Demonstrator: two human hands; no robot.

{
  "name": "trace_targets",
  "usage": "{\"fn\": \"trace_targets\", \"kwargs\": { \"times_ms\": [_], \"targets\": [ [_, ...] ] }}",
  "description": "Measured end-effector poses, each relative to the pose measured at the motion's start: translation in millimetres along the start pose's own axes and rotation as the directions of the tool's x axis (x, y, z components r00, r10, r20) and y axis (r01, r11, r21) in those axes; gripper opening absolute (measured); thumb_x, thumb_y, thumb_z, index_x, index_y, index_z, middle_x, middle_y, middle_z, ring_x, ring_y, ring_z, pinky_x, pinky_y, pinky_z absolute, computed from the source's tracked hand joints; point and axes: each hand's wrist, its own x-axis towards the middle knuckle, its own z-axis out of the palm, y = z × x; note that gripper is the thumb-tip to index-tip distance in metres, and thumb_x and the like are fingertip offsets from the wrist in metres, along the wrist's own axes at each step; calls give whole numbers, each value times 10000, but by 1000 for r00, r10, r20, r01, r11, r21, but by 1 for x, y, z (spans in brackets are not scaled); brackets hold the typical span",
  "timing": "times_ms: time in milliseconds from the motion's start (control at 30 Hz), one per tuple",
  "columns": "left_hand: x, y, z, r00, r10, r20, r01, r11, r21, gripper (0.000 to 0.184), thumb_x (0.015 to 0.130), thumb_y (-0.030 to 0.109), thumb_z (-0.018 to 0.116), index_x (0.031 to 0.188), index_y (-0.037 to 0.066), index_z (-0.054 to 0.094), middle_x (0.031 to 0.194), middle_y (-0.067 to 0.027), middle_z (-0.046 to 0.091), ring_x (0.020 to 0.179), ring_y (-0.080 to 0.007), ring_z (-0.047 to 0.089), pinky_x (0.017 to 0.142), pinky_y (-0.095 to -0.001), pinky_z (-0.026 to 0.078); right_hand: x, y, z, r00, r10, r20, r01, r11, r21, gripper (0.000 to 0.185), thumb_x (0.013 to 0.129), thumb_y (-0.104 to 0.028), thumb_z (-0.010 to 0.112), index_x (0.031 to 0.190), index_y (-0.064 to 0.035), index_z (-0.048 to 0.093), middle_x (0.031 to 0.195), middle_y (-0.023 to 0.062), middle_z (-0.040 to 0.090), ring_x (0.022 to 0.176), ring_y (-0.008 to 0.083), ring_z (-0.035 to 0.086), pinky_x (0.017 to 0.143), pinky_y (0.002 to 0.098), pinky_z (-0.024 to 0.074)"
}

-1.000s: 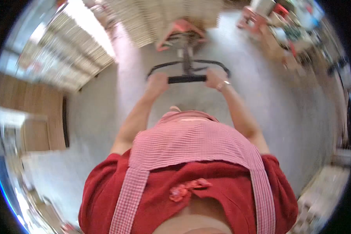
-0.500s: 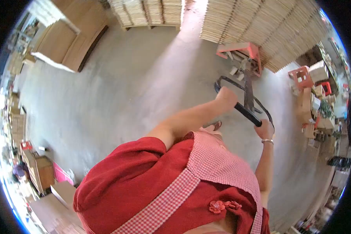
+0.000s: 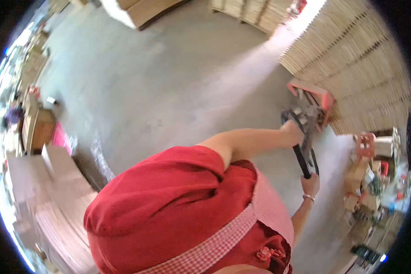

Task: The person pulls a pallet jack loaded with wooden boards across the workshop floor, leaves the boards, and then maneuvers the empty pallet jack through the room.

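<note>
Far left edge: clutter, blurred, can't sort it out. Brown wooden box (image 3: pixel 43 130) sits in from that, with a flat pink item (image 3: pixel 60 138) just right of it. Nearer, left side: stack of flat brown sheets (image 3: pixel 48 187), clear plastic (image 3: pixel 101 160) on the floor to its right. Far, left of middle: a brown boxy piece (image 3: pixel 155 10), cut off by the view edge. Near middle: the person's red sleeve (image 3: pixel 155 196) and checked apron strap (image 3: pixel 210 242). Far, right of middle: pale stack (image 3: pixel 244 13), light strip on the concrete floor (image 3: pixel 169 86) running near it.

Right of middle: left hand (image 3: pixel 292 133) clenched on the far end of the black handle bar (image 3: pixel 301 160). Right hand (image 3: pixel 310 183), bracelet (image 3: pixel 308 197) at the wrist, grips the near end. Bar belongs to a pallet jack (image 3: pixel 311 114); its red frame (image 3: pixel 327 100) is up by the tall pale stack (image 3: pixel 351 68), contact unclear.

Far right: red crate (image 3: pixel 365 145), nearer cardboard boxes (image 3: pixel 356 177), greenery (image 3: pixel 375 187) beside them.
</note>
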Motion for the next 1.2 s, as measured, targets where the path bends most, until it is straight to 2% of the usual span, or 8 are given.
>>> {"fn": "trace_targets", "kwargs": {
  "times_ms": [100, 233, 333, 433, 533, 600, 900, 1200],
  "targets": [
    [11, 3, 13, 999, -29, 16, 30, 1000, -3, 145, 782, 196, 674, 888, 152, 763, 923, -48, 730, 900, -239, 689, 646, -412, 501, 2, 23, 19, 993, -74, -91, 71, 997, -35, 319, 710, -310, 717, 780, -1, 681, 757, 224, 657, 752, 415, 649, 668, 503, 510],
    [13, 16, 27, 998, 0, -55, -1, 1000, -21, 169, 804, 226, 654, 903, 133, 755, 963, -68, 722, 911, -233, 679, 673, -429, 472, -1, 34, 22, 994, -33, 100, 40, 997, -72, 372, 692, -300, 745, 842, 31, 664, 829, 231, 647, 804, 403, 640, 708, 490, 505],
    [-2, 23, 17, 1000, 2, -20, -2, 1000, 16, 182, 814, 226, 647, 934, 136, 752, 994, -55, 718, 944, -235, 673, 706, -441, 465, -9, 38, 23, 989, -132, -73, 133, 991, 10, 348, 684, -278, 748, 767, 49, 663, 717, 230, 642, 710, 401, 647, 648, 489, 496],
    [-25, 31, 9, 998, 57, -33, -57, 998, 2, 190, 821, 225, 644, 953, 139, 749, 1004, -50, 717, 956, -240, 670, 727, -432, 460, -40, 12, -7, 997, 1, 75, -7, 997, 75, 326, 682, -252, 756, 734, 54, 659, 668, 227, 635, 665, 401, 644, 619, 477, 485],
    [-50, 36, 0, 992, 110, -58, -111, 994, -18, 128, 796, 212, 671, 866, 156, 762, 915, -6, 725, 913, -217, 673, 678, -387, 451, -65, 3, -20, 987, 43, 156, -55, 996, 70, 308, 682, -236, 767, 759, 42, 659, 688, 223, 641, 674, 400, 639, 628, 465, 485],
    [-49, 39, 4, 975, 99, -199, -101, 995, 0, 117, 792, 216, 666, 840, 153, 753, 890, -8, 723, 893, -218, 674, 656, -393, 450, -77, 1, -24, 1000, 18, 21, -20, 995, 97, 303, 692, -232, 768, 765, 39, 655, 698, 226, 641, 675, 398, 636, 629, 470, 482],
    [-47, -10, -20, 963, 131, -237, -149, 987, -60, 106, 730, 223, 677, 727, 131, 730, 729, -58, 693, 738, -231, 684, 628, -410, 459, -57, -58, -61, 995, 56, 86, -61, 996, 59, 290, 712, -299, 763, 792, -29, 696, 733, 222, 649, 739, 418, 641, 657, 495, 489],
    [-69, -42, -63, 978, 206, 40, -205, 978, -29, 122, 746, 190, 668, 801, 106, 738, 819, -99, 721, 803, -260, 706, 674, -404, 532, -64, -90, -76, 963, 243, 120, -251, 966, 60, 296, 721, -351, 752, 833, -78, 725, 821, 188, 682, 785, 374, 663, 661, 462, 520]
  ]
}}
